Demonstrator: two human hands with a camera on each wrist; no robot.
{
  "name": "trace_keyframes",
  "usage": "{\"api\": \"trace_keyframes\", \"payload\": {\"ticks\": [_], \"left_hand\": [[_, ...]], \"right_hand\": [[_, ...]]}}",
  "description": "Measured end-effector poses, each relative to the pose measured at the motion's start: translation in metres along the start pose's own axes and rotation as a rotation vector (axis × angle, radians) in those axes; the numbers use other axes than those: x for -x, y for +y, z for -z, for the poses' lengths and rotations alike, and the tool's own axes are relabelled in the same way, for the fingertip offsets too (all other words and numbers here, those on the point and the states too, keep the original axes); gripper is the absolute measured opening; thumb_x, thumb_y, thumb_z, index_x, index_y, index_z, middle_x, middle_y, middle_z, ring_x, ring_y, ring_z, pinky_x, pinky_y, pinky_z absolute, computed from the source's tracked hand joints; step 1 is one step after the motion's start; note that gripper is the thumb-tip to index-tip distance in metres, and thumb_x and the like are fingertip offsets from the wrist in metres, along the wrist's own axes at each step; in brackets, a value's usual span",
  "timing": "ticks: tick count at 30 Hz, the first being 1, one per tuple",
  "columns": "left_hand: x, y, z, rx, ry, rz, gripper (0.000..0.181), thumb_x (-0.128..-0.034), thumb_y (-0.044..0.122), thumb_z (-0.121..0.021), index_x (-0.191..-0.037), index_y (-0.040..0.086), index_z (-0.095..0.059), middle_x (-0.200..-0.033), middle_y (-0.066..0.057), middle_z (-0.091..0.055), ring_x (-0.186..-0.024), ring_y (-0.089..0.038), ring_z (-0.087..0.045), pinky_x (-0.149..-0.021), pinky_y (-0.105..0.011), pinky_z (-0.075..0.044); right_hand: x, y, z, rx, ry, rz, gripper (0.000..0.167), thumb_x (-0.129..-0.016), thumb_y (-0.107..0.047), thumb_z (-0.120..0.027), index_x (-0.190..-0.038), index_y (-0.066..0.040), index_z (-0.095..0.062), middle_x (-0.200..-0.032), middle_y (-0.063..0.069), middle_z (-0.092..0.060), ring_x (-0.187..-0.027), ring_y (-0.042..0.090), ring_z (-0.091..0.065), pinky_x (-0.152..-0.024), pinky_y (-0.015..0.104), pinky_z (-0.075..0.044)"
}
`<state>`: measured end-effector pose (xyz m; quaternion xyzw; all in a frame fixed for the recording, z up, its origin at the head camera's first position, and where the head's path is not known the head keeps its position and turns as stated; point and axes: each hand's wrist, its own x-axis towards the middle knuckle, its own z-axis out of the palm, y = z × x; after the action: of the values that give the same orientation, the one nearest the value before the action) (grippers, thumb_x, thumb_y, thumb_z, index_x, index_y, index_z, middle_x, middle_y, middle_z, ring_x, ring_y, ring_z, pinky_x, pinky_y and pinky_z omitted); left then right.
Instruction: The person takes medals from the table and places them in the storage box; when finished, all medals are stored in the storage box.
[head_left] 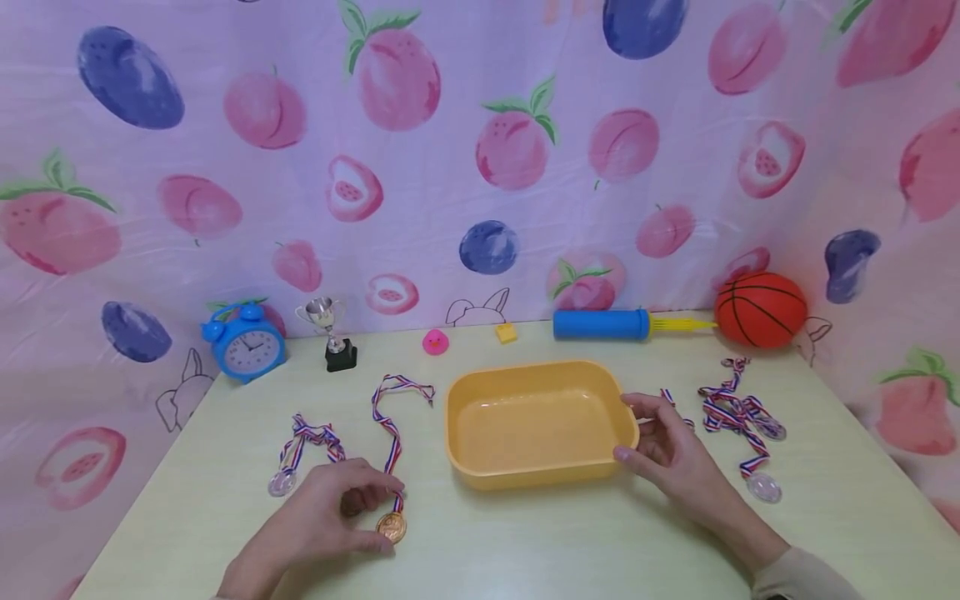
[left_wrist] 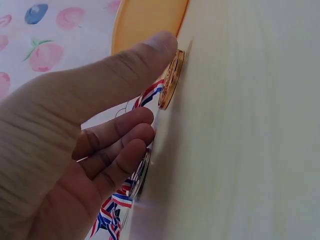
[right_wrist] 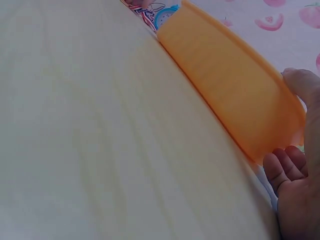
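Observation:
A gold medal (head_left: pixel 392 528) on a red, white and blue ribbon (head_left: pixel 386 421) lies at the front left of the table. My left hand (head_left: pixel 322 512) is around its left side, thumb by the medal's edge and index fingertip near the ribbon; the other fingers are loosely bent. Beneath those fingers, another medal (left_wrist: pixel 141 177) shows partly in the left wrist view. My right hand (head_left: pixel 678 458) holds the right end of a yellow plastic basin (head_left: pixel 540 479), thumb at its rim and fingers bent along its end wall. The basin has nothing in it.
Silver medals with tangled ribbons lie at left (head_left: pixel 282 482) and right (head_left: pixel 764 487). Along the back stand a blue alarm clock (head_left: pixel 250 346), a trophy (head_left: pixel 336 337), a pink duck (head_left: pixel 435 342), a yellow block (head_left: pixel 506 333), a blue pump (head_left: pixel 600 324) and a basketball (head_left: pixel 761 310).

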<state>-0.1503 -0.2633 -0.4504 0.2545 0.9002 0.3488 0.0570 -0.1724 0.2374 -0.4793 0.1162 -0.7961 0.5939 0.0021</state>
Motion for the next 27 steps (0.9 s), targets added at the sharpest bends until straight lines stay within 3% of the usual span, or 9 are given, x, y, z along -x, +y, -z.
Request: {"api": "trace_keyframes", "payload": {"ticks": [8,16,20,23,27], "left_hand": [[-0.0024,0.0027,0.0006,-0.028,-0.053,0.048,0.044,-0.0816,0.042,-0.101,-0.121,0.036,-0.084,-0.097,0.012,-0.067,-0.089,-0.01,-0.061,-0.075,-0.025,-0.054],[-0.0039,0.0024,-0.0011,-0.058,-0.068,-0.004,0.035,-0.0839,0.036,-0.1,-0.115,0.031,-0.086,-0.098,0.015,-0.069,-0.089,-0.007,-0.063,-0.078,-0.024,-0.056],[-0.0052,0.0047,-0.0018,-0.048,-0.074,0.016,0.035,-0.0831,0.029,-0.101,-0.114,0.028,-0.085,-0.095,0.014,-0.069,-0.088,-0.007,-0.063,-0.077,-0.024,-0.056],[-0.0052,0.0064,-0.0032,-0.053,-0.051,0.035,0.036,-0.0824,0.024,-0.101,-0.114,0.028,-0.084,-0.096,0.014,-0.068,-0.089,-0.008,-0.063,-0.078,-0.024,-0.056],[-0.0027,0.0069,-0.0042,-0.064,0.027,0.024,0.04,-0.0796,0.014,-0.099,-0.114,0.026,-0.083,-0.101,0.013,-0.068,-0.091,-0.009,-0.063,-0.08,-0.025,-0.058]], "right_hand": [[0.0012,0.0015,-0.0006,-0.014,-0.006,-0.011,0.07,-0.104,-0.021,-0.082,-0.163,-0.017,-0.044,-0.142,0.018,-0.054,-0.108,0.026,-0.066,-0.09,0.022,-0.062],[0.0011,0.0011,-0.0001,-0.003,-0.001,-0.018,0.07,-0.105,-0.022,-0.081,-0.163,-0.018,-0.044,-0.143,0.018,-0.054,-0.108,0.025,-0.065,-0.09,0.021,-0.061],[0.0012,0.0009,-0.0002,-0.01,-0.001,-0.024,0.07,-0.105,-0.023,-0.081,-0.163,-0.019,-0.044,-0.143,0.017,-0.054,-0.107,0.025,-0.065,-0.09,0.021,-0.061],[0.001,0.0011,-0.0004,-0.02,-0.004,-0.027,0.07,-0.105,-0.022,-0.081,-0.163,-0.018,-0.043,-0.143,0.018,-0.053,-0.107,0.025,-0.065,-0.09,0.021,-0.061],[0.0008,0.0011,-0.0006,-0.025,-0.008,-0.025,0.071,-0.104,-0.022,-0.082,-0.163,-0.018,-0.043,-0.143,0.018,-0.053,-0.106,0.025,-0.065,-0.089,0.021,-0.061]]}}
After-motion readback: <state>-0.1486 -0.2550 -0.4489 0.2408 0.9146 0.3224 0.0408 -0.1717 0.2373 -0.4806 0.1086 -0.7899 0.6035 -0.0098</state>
